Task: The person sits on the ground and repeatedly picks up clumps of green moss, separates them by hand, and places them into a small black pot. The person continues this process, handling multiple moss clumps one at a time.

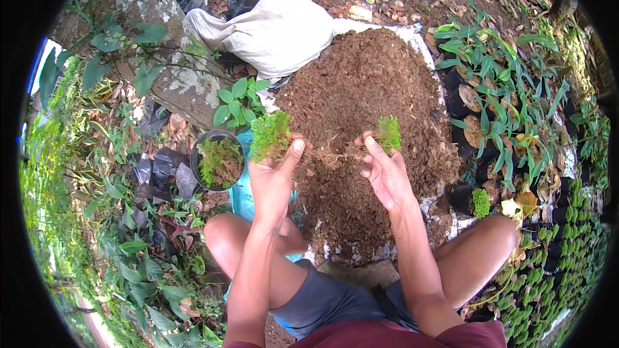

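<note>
My left hand (273,174) grips a larger clump of feathery green plants (271,133), its roots pinched between thumb and fingers. Apart from it on the right, my right hand (389,171) pinches a smaller green clump (389,133) by its roots. A few thin root strands hang in the gap between the hands. Both hands are above a broad heap of brown, crumbly soil (367,82). Left of my left hand, a round black pot (195,157) holds more of the same green plants (217,159) with brown roots.
A white sack (280,24) lies behind the heap, beside a lichen-covered trunk (159,72). Black bags with long-leaved plants (503,87) stand at the right. Rows of small green seedlings (537,275) fill the lower right. A turquoise sheet (242,198) lies under the pot's side.
</note>
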The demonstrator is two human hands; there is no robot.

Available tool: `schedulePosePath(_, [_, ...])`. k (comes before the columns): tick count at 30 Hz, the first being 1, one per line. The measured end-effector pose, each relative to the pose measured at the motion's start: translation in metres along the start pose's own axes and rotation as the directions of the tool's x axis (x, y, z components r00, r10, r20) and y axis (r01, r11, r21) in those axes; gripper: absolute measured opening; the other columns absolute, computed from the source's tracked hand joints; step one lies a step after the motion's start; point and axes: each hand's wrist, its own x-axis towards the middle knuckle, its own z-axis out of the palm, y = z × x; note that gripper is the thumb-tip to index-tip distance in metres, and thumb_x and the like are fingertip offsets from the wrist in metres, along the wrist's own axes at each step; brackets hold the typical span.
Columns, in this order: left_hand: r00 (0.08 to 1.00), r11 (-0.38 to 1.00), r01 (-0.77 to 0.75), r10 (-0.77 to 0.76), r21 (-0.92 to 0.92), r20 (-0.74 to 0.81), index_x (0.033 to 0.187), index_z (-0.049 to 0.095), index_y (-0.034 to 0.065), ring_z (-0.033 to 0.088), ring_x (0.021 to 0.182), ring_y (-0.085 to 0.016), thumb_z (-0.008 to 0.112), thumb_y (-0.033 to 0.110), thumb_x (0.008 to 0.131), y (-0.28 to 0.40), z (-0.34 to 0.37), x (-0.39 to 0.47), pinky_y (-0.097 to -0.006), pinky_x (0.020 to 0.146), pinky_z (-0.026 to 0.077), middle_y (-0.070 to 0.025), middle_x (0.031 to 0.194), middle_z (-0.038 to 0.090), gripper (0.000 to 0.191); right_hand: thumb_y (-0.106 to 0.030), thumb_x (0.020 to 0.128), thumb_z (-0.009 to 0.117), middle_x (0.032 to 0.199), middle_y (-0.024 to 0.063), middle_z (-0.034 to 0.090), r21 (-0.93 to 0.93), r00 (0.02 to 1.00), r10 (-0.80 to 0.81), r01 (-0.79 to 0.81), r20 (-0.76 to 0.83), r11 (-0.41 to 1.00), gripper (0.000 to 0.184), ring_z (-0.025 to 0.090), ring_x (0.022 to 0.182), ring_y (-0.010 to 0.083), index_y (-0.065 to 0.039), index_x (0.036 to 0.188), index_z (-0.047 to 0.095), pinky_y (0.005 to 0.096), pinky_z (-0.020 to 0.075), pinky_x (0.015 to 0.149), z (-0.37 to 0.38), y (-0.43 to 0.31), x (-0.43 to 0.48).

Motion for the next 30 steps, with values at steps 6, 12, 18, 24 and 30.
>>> schedulePosePath(6, [0.994, 0.997, -0.076, 0.076, -0.003, -0.080, 0.106, 0.068, 0.0037, 0.065, 0.091, -0.013, 0.070, 0.013, 0.097, 0.009, -0.011, 0.004, -0.0301, 0.083, 0.051, -0.0052, 0.095, 0.071, 0.013, -0.029, 0.095, 0.073, 0.111, 0.0026, 0.069, -0.087, 0.999, -0.039, 0.036, -0.033, 0.996, 0.030, 0.058, 0.087, 0.0062, -0.014, 0.119, 0.064, 0.0219, 0.0514, 0.061, -0.014, -0.008, 0.005])
schedulePosePath(12, [0.991, 0.928, -0.081, 0.038, 0.365, 0.125, 0.108, 0.072, 0.0010, 0.066, 0.080, -0.013, 0.076, 0.012, 0.090, 0.007, -0.026, 0.005, -0.0310, 0.079, 0.052, -0.0056, 0.089, 0.074, 0.021, -0.029, 0.096, 0.073, 0.110, 0.0032, 0.069, -0.258, 0.993, -0.079, 0.053, -0.093, 0.965, 0.031, 0.059, 0.094, 0.0081, -0.011, 0.120, 0.066, 0.0244, 0.0519, 0.065, -0.039, -0.018, 0.013])
schedulePosePath(18, [0.956, 0.800, 0.013, -0.186, 0.600, 0.227, 0.110, 0.072, -0.0011, 0.068, 0.087, -0.013, 0.076, 0.012, 0.091, -0.010, -0.026, 0.009, -0.0314, 0.084, 0.053, -0.0098, 0.101, 0.076, 0.024, -0.031, 0.095, 0.072, 0.110, 0.0021, 0.069, -0.416, 0.989, -0.076, 0.018, -0.124, 0.909, 0.031, 0.061, 0.105, 0.0104, -0.011, 0.118, 0.067, 0.0275, 0.0526, 0.069, -0.049, -0.020, 0.017])
schedulePosePath(24, [0.915, 0.974, 0.215, -0.226, 0.069, 0.335, 0.119, 0.061, -0.0013, 0.072, 0.099, -0.022, 0.063, 0.009, 0.100, -0.003, -0.024, 0.007, -0.0369, 0.090, 0.056, -0.0170, 0.110, 0.074, 0.022, -0.032, 0.095, 0.073, 0.112, 0.0004, 0.069, -0.585, 0.998, -0.034, -0.007, -0.059, 0.811, 0.033, 0.062, 0.105, 0.0103, -0.012, 0.120, 0.065, 0.0291, 0.0521, 0.075, -0.050, -0.011, 0.018])
schedulePosePath(30, [0.889, 0.907, 0.349, -0.239, -0.238, 0.391, 0.118, 0.063, 0.0013, 0.069, 0.108, -0.022, 0.063, 0.009, 0.100, 0.003, -0.025, 0.001, -0.0386, 0.091, 0.056, -0.0183, 0.122, 0.069, 0.020, -0.032, 0.093, 0.075, 0.115, 0.0030, 0.068, -0.698, 0.997, 0.077, -0.054, 0.002, 0.714, 0.043, 0.064, 0.104, 0.0140, -0.009, 0.127, 0.063, 0.0319, 0.0541, 0.079, -0.066, 0.004, 0.027])
